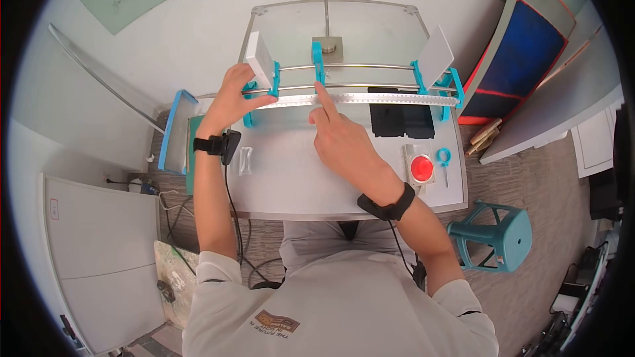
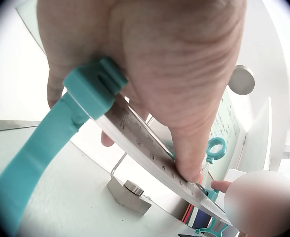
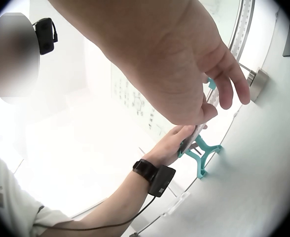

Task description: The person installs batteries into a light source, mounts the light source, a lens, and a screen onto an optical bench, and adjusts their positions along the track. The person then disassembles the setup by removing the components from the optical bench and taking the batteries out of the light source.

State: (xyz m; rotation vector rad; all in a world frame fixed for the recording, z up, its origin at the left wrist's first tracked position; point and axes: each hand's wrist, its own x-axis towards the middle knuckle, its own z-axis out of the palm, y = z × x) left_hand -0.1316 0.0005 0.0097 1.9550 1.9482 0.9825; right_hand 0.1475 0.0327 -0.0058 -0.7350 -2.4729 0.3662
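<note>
From where I stand, a person sits at a white table (image 1: 291, 185) with both hands at a bench of two metal rods (image 1: 360, 66), along whose near side a metal ruler (image 1: 370, 98) runs. The left hand (image 1: 233, 96) is at the ruler's left end, its thumb stretched onto the ruler; its other fingers go partly out of sight by a white block (image 1: 262, 56) standing just behind that end, so I cannot tell whether they close on anything. The right hand (image 1: 345, 140) comes in over the ruler from the near side, left of its middle. Its index finger is straight, the tip at the foot of a turquoise holder (image 1: 317, 59) standing upright on the rods just behind the ruler; that hand appears to hold nothing, and I can't be sure the fingertip touches. Behind the ruler's right end a thin white screen (image 1: 436, 58) rises at a slant. Dark panels (image 1: 389, 117) lie on the table beneath the right half of the ruler, showing on its near side. Nearer the person, off the ruler's right end, are a red disc (image 1: 422, 168) and, just beside it, a turquoise ring on a thin stem (image 1: 444, 163). Behind the ruler's middle sits a metal stand base (image 1: 337, 50).
</note>
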